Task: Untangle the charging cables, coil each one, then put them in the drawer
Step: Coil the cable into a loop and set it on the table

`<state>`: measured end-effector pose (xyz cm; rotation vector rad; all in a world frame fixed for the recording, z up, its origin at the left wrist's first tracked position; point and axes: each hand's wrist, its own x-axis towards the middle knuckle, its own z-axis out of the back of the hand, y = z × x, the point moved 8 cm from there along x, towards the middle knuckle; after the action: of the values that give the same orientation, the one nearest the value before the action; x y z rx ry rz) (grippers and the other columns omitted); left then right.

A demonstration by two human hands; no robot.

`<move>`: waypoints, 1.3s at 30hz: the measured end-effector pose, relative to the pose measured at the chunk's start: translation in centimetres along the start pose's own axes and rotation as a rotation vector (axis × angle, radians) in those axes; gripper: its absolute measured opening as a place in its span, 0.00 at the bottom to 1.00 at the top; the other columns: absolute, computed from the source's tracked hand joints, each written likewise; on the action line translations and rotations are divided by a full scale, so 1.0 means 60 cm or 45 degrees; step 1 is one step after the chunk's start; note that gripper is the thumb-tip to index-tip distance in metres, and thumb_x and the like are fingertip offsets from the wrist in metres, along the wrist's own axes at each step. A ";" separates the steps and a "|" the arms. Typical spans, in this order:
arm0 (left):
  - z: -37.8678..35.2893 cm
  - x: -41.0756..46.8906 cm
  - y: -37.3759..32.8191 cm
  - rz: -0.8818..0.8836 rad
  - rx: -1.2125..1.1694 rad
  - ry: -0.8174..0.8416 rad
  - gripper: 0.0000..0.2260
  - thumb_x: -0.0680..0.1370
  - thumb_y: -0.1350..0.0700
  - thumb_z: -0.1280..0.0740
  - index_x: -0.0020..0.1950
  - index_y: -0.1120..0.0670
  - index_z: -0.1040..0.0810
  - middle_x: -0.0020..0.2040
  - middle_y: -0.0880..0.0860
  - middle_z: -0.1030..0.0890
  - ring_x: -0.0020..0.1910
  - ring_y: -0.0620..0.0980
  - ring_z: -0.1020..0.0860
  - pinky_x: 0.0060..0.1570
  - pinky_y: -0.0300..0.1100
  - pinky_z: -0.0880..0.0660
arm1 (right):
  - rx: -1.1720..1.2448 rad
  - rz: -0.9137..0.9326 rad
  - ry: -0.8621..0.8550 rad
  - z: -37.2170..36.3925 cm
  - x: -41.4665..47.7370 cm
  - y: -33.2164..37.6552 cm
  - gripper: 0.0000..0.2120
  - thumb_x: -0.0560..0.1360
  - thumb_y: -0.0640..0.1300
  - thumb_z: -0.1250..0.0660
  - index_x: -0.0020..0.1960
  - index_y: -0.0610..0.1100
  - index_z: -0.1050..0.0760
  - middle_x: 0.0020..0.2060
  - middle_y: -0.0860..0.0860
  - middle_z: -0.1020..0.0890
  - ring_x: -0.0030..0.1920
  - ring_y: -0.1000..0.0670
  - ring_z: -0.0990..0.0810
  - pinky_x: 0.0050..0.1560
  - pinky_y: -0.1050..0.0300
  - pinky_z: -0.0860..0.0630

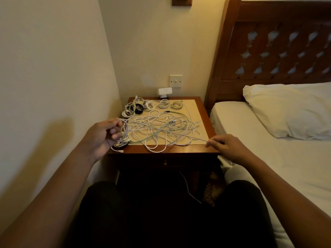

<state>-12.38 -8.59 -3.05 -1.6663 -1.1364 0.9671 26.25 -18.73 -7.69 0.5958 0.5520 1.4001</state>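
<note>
Cream walls point(53, 59) meet in a corner, and a small brown wooden counter point(179, 149) sits there next to a bed with a white sheet point(259, 149). On the counter's pale top, right in the middle, lies a big messy pile of thin white charging cables point(157, 138). At 12 o'clock and 11 o'clock, by the wall, small round coils of white cable point(163, 104) lie in a row. One black coil point(138, 108) lies among them.

The left hand point(102, 135), at 8 o'clock, has its fingers curled round a few loops of one white cable point(166, 130). The right hand point(225, 145), at 4 o'clock, pinches the same cable between thumb and first finger. The cable runs tight and straight between the two hands, just over the pile.

I think this cable is being wound into a coil, and many more are left to sort. The cables look light, soft and bendy, and a bit slippery, so loops could slide off or spring open. A good place to hold is near the plug end, with the loops held in a closed hand. Pulling hard could make knots tighter, so a slow pull seems best. The drawer point(188, 161) with its little round knob point(165, 162) is at 6 o'clock, under the counter top, and it looks closed.
</note>
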 end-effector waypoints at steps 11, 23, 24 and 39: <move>-0.133 -0.090 -0.036 0.097 0.133 0.485 0.11 0.80 0.56 0.38 0.40 0.58 0.23 0.28 0.48 0.39 0.25 0.44 0.40 0.35 0.43 0.47 | -0.445 -0.216 -0.227 -0.009 -0.020 -0.074 0.10 0.82 0.53 0.33 0.60 0.56 0.16 0.53 0.50 0.13 0.50 0.46 0.17 0.48 0.55 0.22; -0.055 0.038 -0.102 -0.088 -0.685 0.035 0.12 0.86 0.59 0.44 0.44 0.58 0.27 0.29 0.48 0.31 0.26 0.43 0.32 0.30 0.33 0.32 | -0.588 0.102 0.004 -0.104 -0.021 -0.020 0.21 0.81 0.45 0.37 0.70 0.64 0.31 0.63 0.52 0.18 0.60 0.45 0.18 0.54 0.47 0.19; -0.036 0.053 -0.095 -0.091 -0.699 -0.032 0.12 0.86 0.59 0.44 0.44 0.59 0.27 0.29 0.48 0.30 0.26 0.43 0.31 0.30 0.33 0.31 | -0.554 0.093 -0.022 -0.100 -0.018 -0.021 0.19 0.82 0.46 0.38 0.69 0.63 0.31 0.62 0.51 0.18 0.58 0.44 0.18 0.52 0.47 0.20; -0.087 0.003 -0.059 -0.135 0.000 0.097 0.18 0.85 0.58 0.41 0.41 0.58 0.17 0.32 0.51 0.23 0.30 0.46 0.26 0.33 0.35 0.24 | -0.409 -0.059 0.384 -0.131 -0.041 -0.034 0.18 0.81 0.50 0.32 0.70 0.59 0.25 0.61 0.55 0.21 0.64 0.52 0.22 0.65 0.53 0.26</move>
<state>-8.47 -8.92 1.89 -1.6120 -1.1616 0.8302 22.19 -20.90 -14.84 0.1131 0.5594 1.5054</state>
